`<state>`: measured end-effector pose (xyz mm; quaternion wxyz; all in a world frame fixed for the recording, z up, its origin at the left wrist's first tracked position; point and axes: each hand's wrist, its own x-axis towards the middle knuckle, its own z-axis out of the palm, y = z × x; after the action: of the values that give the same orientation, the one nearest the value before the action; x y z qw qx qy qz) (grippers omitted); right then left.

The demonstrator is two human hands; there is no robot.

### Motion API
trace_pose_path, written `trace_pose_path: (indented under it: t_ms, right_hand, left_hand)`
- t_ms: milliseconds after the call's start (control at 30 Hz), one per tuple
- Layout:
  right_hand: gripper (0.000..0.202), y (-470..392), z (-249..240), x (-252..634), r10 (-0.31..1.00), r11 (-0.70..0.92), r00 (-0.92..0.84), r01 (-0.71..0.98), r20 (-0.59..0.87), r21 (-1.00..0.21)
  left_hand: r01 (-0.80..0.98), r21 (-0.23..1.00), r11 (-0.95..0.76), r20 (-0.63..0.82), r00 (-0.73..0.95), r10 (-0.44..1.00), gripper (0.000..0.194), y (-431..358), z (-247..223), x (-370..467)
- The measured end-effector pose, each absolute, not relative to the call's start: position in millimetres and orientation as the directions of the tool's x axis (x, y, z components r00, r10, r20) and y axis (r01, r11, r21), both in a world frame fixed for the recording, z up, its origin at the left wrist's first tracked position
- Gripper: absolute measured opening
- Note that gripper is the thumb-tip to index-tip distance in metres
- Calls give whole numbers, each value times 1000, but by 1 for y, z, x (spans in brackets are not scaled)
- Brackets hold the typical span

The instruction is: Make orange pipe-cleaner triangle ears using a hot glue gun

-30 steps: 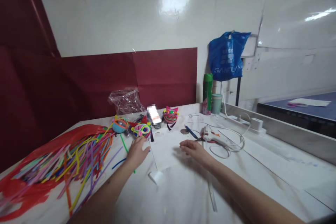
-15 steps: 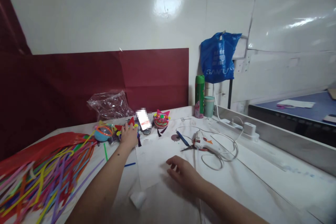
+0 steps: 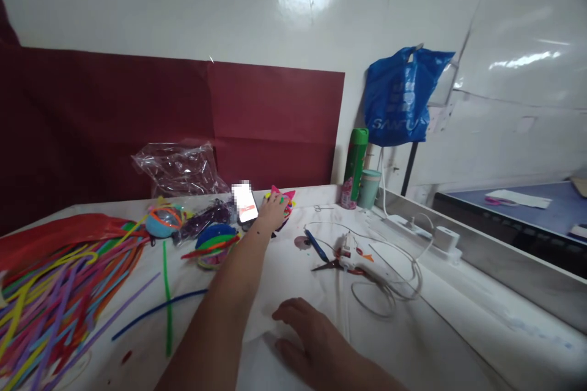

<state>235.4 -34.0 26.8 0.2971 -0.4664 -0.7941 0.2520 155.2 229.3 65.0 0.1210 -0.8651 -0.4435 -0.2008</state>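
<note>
My left hand point(image 3: 273, 214) reaches to the back of the table, its fingers closed over a pink animal-head ornament point(image 3: 288, 197) with pointed ears, mostly covered by the hand. Beside my left forearm a second ornament point(image 3: 215, 237), with a blue round side and red, green and yellow parts, lies tipped over. A phone point(image 3: 246, 204) with a lit screen stands just left of the hand. My right hand point(image 3: 314, 336) hovers near the front over a white sheet point(image 3: 270, 275), fingers apart and holding nothing.
Colourful pipe cleaners point(image 3: 68, 293) spread across the left, near a blue ball point(image 3: 162, 222) with orange strips. A glue gun point(image 3: 358, 256), scissors point(image 3: 326, 266) and a blue pen-like tool point(image 3: 316, 244) lie at right. A green spray can point(image 3: 355, 168), cup point(image 3: 368, 188) and power strip point(image 3: 413, 226) stand behind.
My left hand has left the blue-and-red ornament, which now lies tipped over, and moved right onto the pink one. My right hand is nearer to me. The view has shifted.
</note>
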Motion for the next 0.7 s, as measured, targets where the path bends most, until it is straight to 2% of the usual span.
trace_pose_path:
  t_ms: [100, 233, 333, 433, 533, 600, 633, 700]
  right_hand:
    - [36, -33, 28, 234, 888, 437, -408, 601, 212, -670]
    - [36, -33, 23, 232, 884, 449, -408, 601, 229, -661]
    - [35, -33, 16, 232, 879, 464, -398, 598, 261, -653]
    - [36, -32, 11, 232, 863, 498, -411, 590, 295, -636]
    - [34, -31, 10, 234, 858, 511, -399, 594, 324, -621]
    - [29, -29, 11, 236, 861, 509, -376, 605, 343, -613]
    - [27, -28, 11, 237, 865, 502, -364, 611, 346, -612]
    - [27, -25, 9, 238, 881, 473, -335, 624, 334, -622]
  left_hand:
    - [848, 35, -528, 452, 458, 765, 48, 232, 53, 152]
    - [861, 102, -499, 483, 395, 781, 54, 221, 47, 143]
    - [821, 119, -558, 511, 431, 743, 52, 201, 51, 146]
    - [740, 121, -662, 534, 513, 672, 35, 156, 61, 150]
    - [608, 83, -790, 588, 610, 531, 31, 75, 76, 136]
    - [378, -10, -926, 715, 649, 258, 26, 12, 85, 110]
    - [296, -68, -953, 728, 668, 155, 22, -17, 87, 94]
    - [152, -158, -976, 603, 797, 26, 17, -59, 88, 59]
